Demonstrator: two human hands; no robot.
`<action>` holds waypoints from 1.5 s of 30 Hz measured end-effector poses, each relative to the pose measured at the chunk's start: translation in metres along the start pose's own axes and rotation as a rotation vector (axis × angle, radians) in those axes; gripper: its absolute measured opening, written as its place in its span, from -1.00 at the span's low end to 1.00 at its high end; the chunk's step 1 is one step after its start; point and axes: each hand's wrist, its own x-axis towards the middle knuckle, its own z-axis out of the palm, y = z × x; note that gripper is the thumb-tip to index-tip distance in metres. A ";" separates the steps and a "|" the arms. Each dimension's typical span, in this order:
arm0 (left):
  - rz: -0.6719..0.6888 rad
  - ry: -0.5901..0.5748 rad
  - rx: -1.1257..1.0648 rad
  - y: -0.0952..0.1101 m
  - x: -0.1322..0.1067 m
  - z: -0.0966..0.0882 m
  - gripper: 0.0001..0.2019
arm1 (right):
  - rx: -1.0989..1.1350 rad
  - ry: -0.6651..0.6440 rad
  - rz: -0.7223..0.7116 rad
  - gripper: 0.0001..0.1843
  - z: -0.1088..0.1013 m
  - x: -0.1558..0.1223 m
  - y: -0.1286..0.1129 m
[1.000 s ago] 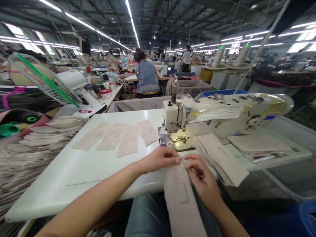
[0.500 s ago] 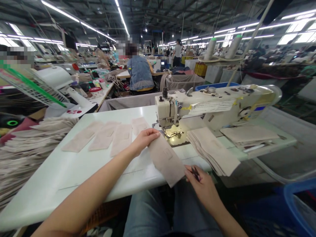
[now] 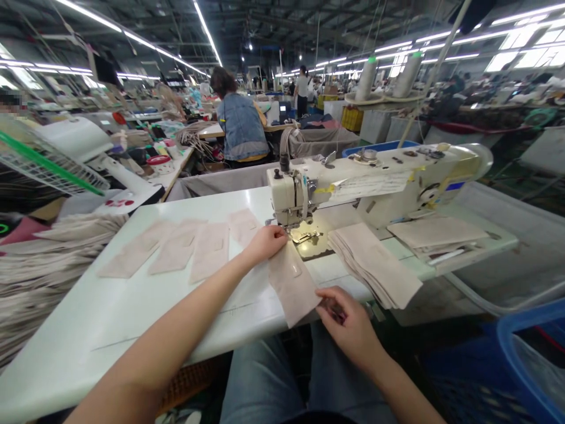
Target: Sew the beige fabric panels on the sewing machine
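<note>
My left hand (image 3: 268,242) is closed, pinching the top end of a beige fabric piece (image 3: 291,281) beside the presser foot of the sewing machine (image 3: 289,197). The piece slopes down over the table's front edge and has a small rectangular patch on it. My right hand (image 3: 346,321) pinches its lower right corner between thumb and finger. Dark thread snips (image 3: 338,313) sit in the right palm, mostly hidden by the fingers. Several similar fabric pieces (image 3: 209,253) lie spread out left of my left hand. A stack of beige pieces (image 3: 375,262) lies right of the needle area.
More folded beige fabric (image 3: 436,232) and a white tool lie under the machine arm. A tall fabric pile (image 3: 57,265) and a white fan (image 3: 75,138) stand at left. A blue basket (image 3: 507,353) is at lower right. A co-worker in a denim vest (image 3: 242,126) sits ahead.
My left hand has come closer to the presser foot with the fabric's top end. My right hand has turned, so the snips' blades show less. The whole view has shifted slightly.
</note>
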 end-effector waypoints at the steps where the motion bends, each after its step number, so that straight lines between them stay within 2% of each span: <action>1: 0.008 -0.005 0.021 0.002 0.000 0.001 -0.87 | -0.042 -0.023 -0.079 -0.77 0.000 0.000 0.002; 3: 0.012 -0.002 0.077 0.006 -0.001 0.003 -0.85 | -0.139 -0.044 -0.212 -0.67 0.000 0.000 0.005; 6: -0.030 0.022 0.140 0.007 -0.004 0.005 -0.84 | -0.287 -0.035 -0.301 -0.57 0.002 0.001 0.006; 9: -0.084 0.025 0.156 0.003 -0.001 0.005 -0.87 | -0.357 -0.064 -0.339 -0.58 0.004 0.002 0.005; 12: -0.114 0.011 0.153 -0.003 0.004 0.004 -0.89 | -0.395 -0.089 -0.354 -0.68 0.005 0.004 0.003; 18: -0.150 -0.029 0.127 -0.004 0.012 0.002 -0.87 | -0.459 -0.056 -0.350 -0.75 0.012 0.003 -0.001; 30: -0.191 -0.040 0.115 -0.001 0.017 0.001 -0.92 | -0.502 -0.178 -0.352 -0.75 0.009 0.007 -0.003; 38: -0.199 -0.037 0.132 -0.011 0.025 0.003 -0.90 | -0.541 -0.188 -0.319 -0.71 0.009 0.011 -0.006; 42: -0.146 -0.013 0.154 -0.015 0.024 0.004 -0.88 | -0.567 -0.214 -0.289 -0.73 0.008 0.016 -0.010; 45: -0.068 0.079 0.200 -0.018 0.014 0.000 -0.81 | -0.572 -0.236 -0.268 -0.73 0.007 0.018 -0.012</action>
